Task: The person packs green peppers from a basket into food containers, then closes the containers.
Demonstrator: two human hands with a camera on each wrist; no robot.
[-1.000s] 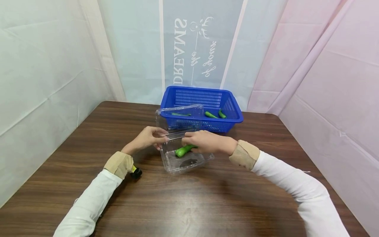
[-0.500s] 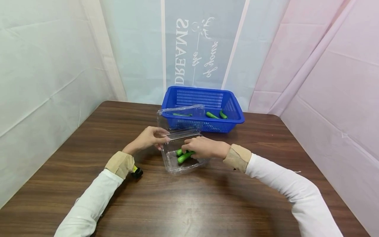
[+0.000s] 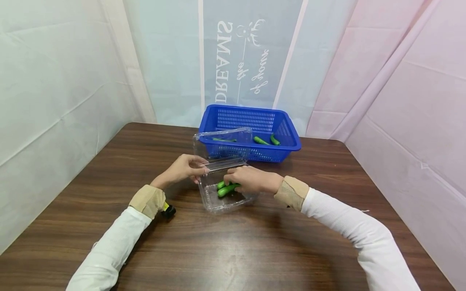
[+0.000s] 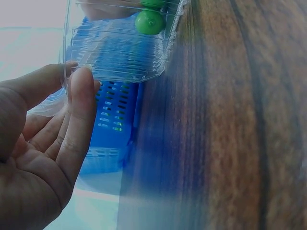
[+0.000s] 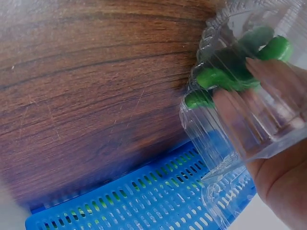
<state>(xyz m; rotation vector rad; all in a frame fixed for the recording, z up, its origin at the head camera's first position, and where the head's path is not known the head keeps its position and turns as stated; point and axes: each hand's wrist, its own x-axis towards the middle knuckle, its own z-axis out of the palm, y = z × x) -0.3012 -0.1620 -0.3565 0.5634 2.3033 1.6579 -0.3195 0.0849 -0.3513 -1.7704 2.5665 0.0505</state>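
A clear plastic clamshell box (image 3: 214, 203) stands on the table with its lid (image 3: 204, 147) raised at the back. My left hand (image 3: 182, 169) pinches the box's left edge near the hinge; in the left wrist view, the thumb (image 4: 82, 91) lies against the plastic wall. Inside the box, my right hand (image 3: 251, 179) holds a green pepper (image 3: 227, 190) low over the bottom. Another green pepper (image 3: 220, 184) lies close beside it, partly behind the fingers. The right wrist view shows the fingers (image 5: 273, 74) around the peppers through the clear wall.
Just behind the box is a blue perforated basket (image 3: 295, 144) with several green peppers (image 3: 260, 140) in it; the raised lid overlaps it. The brown wooden table (image 3: 233, 250) meets hanging cloth at the back and sides. A black and yellow object (image 3: 168, 211) sits at the left wrist.
My right hand has lowered the green pepper into the box and moved slightly left, then its pepper has shifted a little. The left hand keeps its pinch on the edge.
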